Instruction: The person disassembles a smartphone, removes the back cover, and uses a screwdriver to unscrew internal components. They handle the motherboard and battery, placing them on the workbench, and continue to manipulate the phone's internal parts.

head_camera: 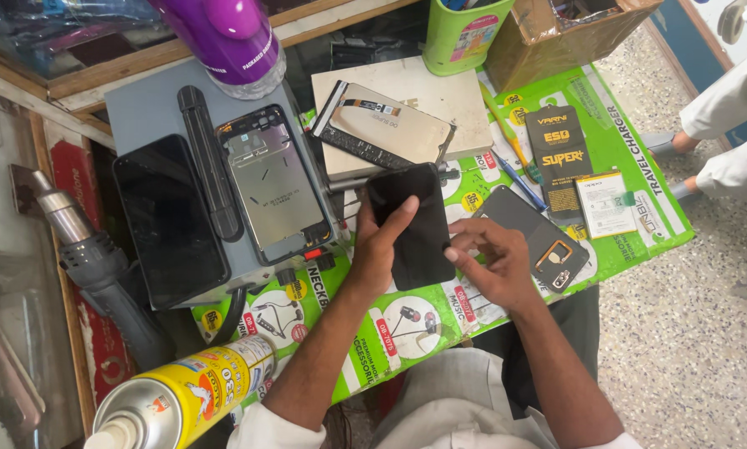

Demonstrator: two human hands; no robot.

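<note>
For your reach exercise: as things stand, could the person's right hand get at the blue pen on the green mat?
Probably yes. The right hand rests at the edge of the black phone, and the blue pen lies just beyond it on the green mat, nothing between.

Small work table (640, 179) is wearing a green printed poster as a cover. Sitting directly on it: grey heating-plate machine (145, 108), dark phone back cover with camera cutout (540, 237), black flat packet (561, 158), white battery (606, 204), blue pen (519, 179), beige board (440, 96).
</note>
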